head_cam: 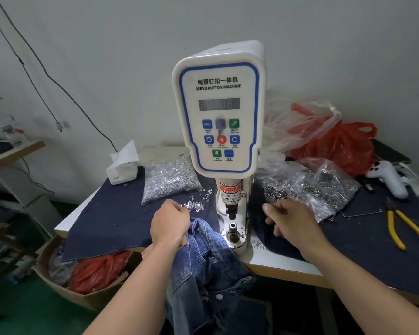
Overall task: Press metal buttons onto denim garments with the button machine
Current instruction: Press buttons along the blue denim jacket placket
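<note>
A: What's readable here?
B: The button machine [219, 110] panel says "伺服钉扣一体机" and "SERVO BUTTON MACHINE". A blue button [207, 124] reads "MENU". The red sticker [230, 193] below says "WARNING", "CARE OF FINGER".

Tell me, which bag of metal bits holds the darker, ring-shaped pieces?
The bag right of the machine, by the right hand. The left bag holds bright silver tacks.

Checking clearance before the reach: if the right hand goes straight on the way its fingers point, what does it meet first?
Most likely the loose dark button parts spilling from the clear bag, just beyond the right hand; depth is uncertain.
</note>
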